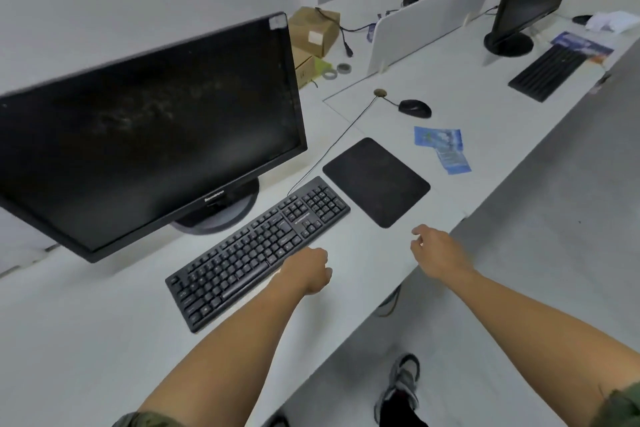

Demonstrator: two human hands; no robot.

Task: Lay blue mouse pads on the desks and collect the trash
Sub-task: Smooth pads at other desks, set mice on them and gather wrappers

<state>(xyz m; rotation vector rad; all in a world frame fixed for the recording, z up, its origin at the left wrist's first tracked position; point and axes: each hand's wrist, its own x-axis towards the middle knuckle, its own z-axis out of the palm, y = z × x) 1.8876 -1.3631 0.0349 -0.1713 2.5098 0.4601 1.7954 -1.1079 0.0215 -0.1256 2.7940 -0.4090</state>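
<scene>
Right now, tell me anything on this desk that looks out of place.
The mouse sits off the black pad, farther back beside the cable hole. Blue papers lie loose and askew on the desk just beyond the pad.

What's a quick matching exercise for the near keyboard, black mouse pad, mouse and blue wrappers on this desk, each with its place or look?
1. near keyboard
2. black mouse pad
3. mouse
4. blue wrappers

A. beside the cable hole
B. in front of the near monitor
C. just right of the near keyboard
D. printed, lying flat

Pairs: 1-B, 2-C, 3-A, 4-D.
</scene>
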